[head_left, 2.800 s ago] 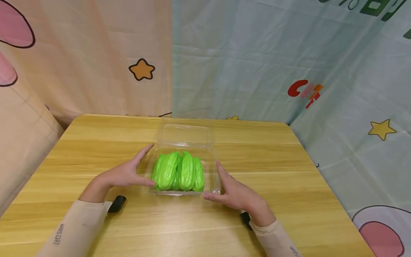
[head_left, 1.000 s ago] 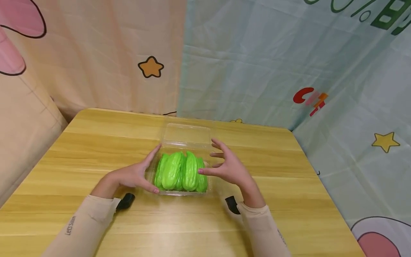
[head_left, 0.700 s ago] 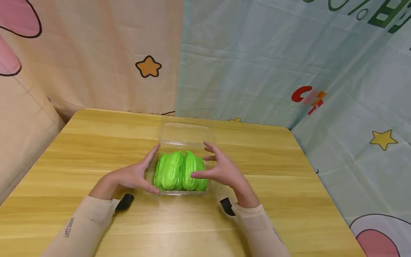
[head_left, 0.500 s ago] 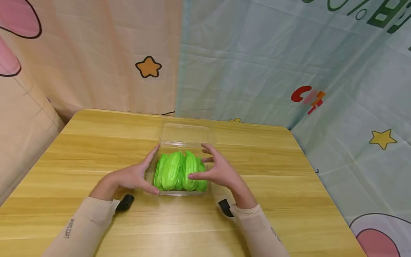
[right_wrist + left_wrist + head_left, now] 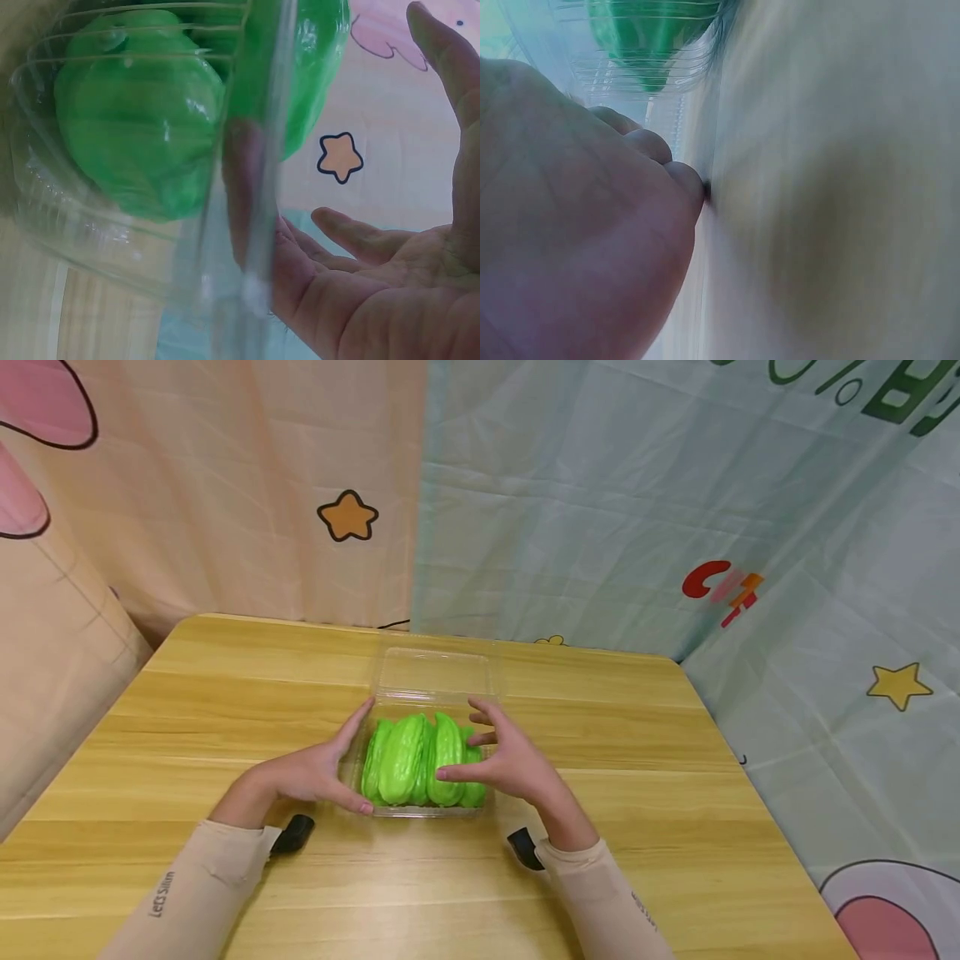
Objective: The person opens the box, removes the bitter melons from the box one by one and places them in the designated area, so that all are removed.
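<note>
Below the fingers (image 5: 351, 727) spreads a wooden table (image 5: 652, 810), glare (image 5: 450, 893) on their near side. Beyond them hang creased cloths, peach (image 5: 210, 493) leftward, blue (image 5: 585, 527) rightward, printed with an orange star (image 5: 348, 516) and a yellow star (image 5: 899, 686).

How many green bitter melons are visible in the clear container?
5 visible in the container, left to right: leftmost melon, large melon, sunken middle melon, fourth melon and rightmost melon, partly behind the right hand. More may be hidden underneath.
</note>
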Available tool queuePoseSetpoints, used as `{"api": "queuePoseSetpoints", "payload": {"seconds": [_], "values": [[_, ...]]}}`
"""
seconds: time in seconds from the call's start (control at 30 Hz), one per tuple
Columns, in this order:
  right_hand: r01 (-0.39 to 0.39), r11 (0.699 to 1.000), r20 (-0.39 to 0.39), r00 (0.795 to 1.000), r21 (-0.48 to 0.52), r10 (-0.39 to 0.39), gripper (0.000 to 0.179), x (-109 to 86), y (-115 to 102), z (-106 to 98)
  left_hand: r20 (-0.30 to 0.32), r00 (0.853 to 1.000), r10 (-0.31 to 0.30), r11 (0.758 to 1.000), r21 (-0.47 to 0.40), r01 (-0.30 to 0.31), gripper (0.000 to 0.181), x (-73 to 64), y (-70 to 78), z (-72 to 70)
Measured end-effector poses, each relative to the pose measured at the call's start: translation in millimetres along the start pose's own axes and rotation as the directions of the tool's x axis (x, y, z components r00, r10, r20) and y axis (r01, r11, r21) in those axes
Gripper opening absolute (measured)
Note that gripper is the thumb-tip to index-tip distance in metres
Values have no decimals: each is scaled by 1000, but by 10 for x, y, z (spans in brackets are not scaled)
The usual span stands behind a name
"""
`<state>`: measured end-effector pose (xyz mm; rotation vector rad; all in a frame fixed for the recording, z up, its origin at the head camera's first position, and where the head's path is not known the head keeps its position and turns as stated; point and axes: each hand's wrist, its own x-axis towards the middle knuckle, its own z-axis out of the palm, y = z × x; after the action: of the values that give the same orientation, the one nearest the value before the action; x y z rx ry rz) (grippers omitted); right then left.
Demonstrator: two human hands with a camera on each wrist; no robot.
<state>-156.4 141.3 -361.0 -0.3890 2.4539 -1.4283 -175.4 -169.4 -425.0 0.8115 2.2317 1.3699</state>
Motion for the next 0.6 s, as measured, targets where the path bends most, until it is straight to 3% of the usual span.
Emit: {"api": "queuePoseSetpoints", "payload": {"seconds": [0.37,0.6], "values": [[-21,998,-27,999,-63,19,111,8,-23,107,-1,1000,1,1000,6,-1,146,-4,-2,-5],[13,988,-10,1000,-155,-15,110,-1,-66,191,3,1000,2,1000,-9,-2,146,0,5,-3]]}}
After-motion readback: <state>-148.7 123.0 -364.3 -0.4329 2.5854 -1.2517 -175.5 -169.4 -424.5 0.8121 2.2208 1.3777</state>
